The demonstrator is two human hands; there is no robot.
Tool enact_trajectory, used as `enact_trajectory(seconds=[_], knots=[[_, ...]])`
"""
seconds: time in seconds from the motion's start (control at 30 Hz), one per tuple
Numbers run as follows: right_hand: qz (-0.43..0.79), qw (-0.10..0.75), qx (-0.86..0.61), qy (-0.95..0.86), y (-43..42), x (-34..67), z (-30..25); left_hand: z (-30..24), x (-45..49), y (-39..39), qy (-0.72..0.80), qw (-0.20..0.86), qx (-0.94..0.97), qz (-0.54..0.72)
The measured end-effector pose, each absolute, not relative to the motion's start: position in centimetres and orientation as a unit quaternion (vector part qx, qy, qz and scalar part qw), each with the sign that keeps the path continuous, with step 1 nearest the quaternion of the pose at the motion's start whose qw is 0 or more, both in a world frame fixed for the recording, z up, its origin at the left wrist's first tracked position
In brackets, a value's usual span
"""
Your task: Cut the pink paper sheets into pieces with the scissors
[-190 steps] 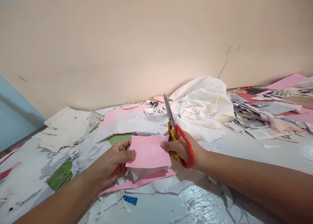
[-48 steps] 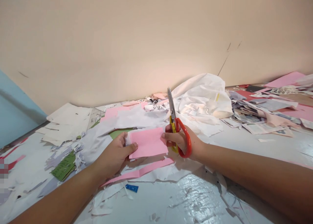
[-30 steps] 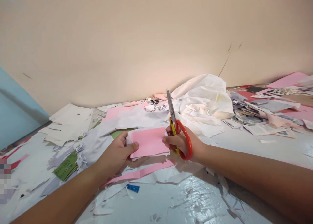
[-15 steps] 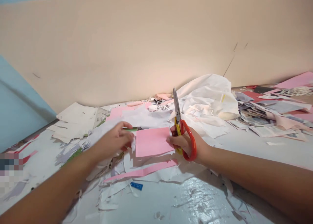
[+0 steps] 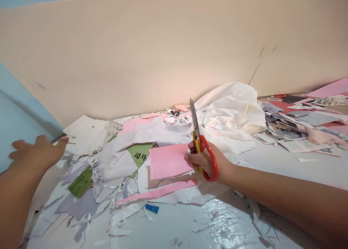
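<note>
My right hand (image 5: pixel 208 162) grips red-handled scissors (image 5: pixel 202 147) with the blades pointing up and away, and its fingertips pinch the right edge of a pink paper square (image 5: pixel 168 161). My left hand (image 5: pixel 38 152) hovers far to the left over white sheets (image 5: pixel 84 131), fingers stretched out and holding nothing. A long pink strip (image 5: pixel 160 191) lies just below the pink square. A green printed scrap (image 5: pixel 140 154) shows to the left of the square.
Paper scraps litter the silvery table (image 5: pixel 217 223). A crumpled white sheet (image 5: pixel 231 111) rises behind the scissors. Magazine pages and pink sheets (image 5: pixel 304 125) pile at the right. A beige board (image 5: pixel 163 53) walls the back. A small blue tag (image 5: pixel 151 208) lies in front.
My left hand let go of the pink square and swung far to the left. The right hand still holds the square and scissors. More of the green scrap shows.
</note>
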State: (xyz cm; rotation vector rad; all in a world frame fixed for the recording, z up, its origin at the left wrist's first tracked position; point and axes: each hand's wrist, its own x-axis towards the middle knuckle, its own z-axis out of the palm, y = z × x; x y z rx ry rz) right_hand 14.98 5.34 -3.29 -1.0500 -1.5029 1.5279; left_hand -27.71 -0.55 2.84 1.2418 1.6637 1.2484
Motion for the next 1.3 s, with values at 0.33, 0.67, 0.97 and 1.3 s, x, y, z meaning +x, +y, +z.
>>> enact_trajectory(seconds=[0.33,0.67,0.97,1.3], knots=[[0.584,0.363,-0.417,-0.594,4.6,14.8,-2.1,1.9,-10.9,1.4,0.674,0.16,0.639,0.335],[0.561,0.247,-0.407,-0.678,4.0,14.4,1.0,2.6,-6.7,-0.5,0.565,0.415,0.668,0.25],[0.465,0.206,-0.357,-0.784,3.5,14.5,3.3,3.5,-6.2,0.2,0.529,0.463,0.676,0.221],[0.423,0.299,-0.394,-0.759,3.6,15.1,3.5,4.1,-3.9,0.8,0.571,0.384,0.695,0.211]])
